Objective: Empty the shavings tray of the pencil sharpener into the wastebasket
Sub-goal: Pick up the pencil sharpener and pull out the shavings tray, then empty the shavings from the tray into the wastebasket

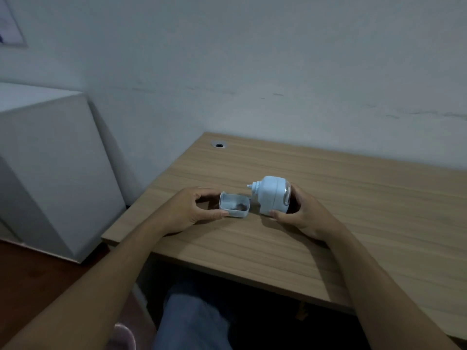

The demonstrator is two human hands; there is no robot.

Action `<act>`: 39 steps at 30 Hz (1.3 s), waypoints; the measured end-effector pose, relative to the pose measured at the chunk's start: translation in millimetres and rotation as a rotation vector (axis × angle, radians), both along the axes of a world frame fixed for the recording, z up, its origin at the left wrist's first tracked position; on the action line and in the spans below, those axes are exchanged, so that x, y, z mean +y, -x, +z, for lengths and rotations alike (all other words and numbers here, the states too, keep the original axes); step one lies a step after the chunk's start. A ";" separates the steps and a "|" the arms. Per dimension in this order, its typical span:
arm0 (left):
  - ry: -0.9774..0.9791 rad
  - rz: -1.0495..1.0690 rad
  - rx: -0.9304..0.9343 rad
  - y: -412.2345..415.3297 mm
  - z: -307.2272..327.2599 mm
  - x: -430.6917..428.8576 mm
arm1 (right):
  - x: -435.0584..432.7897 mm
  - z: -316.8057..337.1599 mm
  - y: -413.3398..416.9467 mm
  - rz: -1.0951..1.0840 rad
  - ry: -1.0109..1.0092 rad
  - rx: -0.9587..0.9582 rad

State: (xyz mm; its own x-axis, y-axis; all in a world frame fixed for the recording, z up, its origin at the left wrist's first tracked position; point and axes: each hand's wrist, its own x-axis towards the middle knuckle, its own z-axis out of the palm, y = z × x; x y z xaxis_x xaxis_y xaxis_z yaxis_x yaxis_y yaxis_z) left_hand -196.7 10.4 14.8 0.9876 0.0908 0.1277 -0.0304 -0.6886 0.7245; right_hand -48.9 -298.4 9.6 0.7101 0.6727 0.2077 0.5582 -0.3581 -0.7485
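The white pencil sharpener (pixel 271 194) stands on the wooden desk (pixel 328 198), tilted a little, with my right hand (pixel 303 213) gripping it from the right side. Just left of it, separate from the body, is the small clear shavings tray (pixel 233 205) holding a dark clump of shavings. My left hand (pixel 188 209) pinches the tray between thumb and fingers just above the desk surface. No wastebasket is in view.
A white cabinet (pixel 50 160) stands to the left of the desk, with a gap of dark floor (pixel 30 271) between. A cable grommet (pixel 219 145) sits at the desk's far left corner. My legs (pixel 192 322) are under the front edge. A wall is behind.
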 end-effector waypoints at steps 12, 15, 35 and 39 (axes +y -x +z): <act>0.067 0.122 0.002 91.0 10.1 41.8 | 16.1 33.1 25.6 -0.203 -0.210 0.045; 0.128 0.154 -0.004 115.0 14.2 61.4 | 37.8 64.7 41.6 -0.179 -0.249 -0.103; 0.117 0.500 -0.121 339.1 2.1 180.5 | 287.3 21.9 276.3 0.451 0.143 -0.092; 0.141 0.563 -0.113 377.4 -11.6 196.1 | 311.1 -3.8 306.2 0.492 0.132 -0.007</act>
